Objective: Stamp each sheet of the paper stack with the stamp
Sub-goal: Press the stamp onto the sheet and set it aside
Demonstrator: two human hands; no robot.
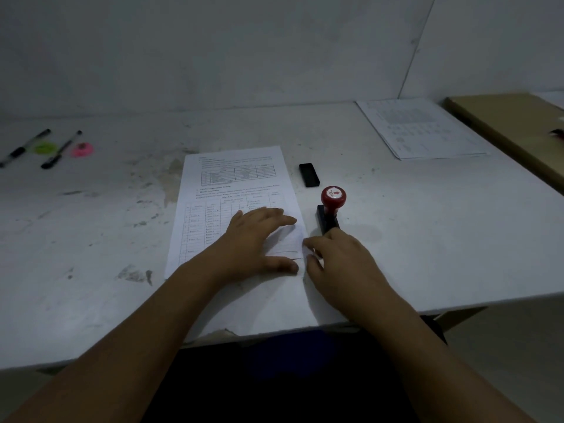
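The left hand lies flat on the near right part of the stack, fingers straight and a little spread. Just right of it, the right hand curls its fingers and pinches the right edge of the top sheet. The stamp stands upright on the table, just beyond the right hand's fingertips, with a black cap farther beyond.
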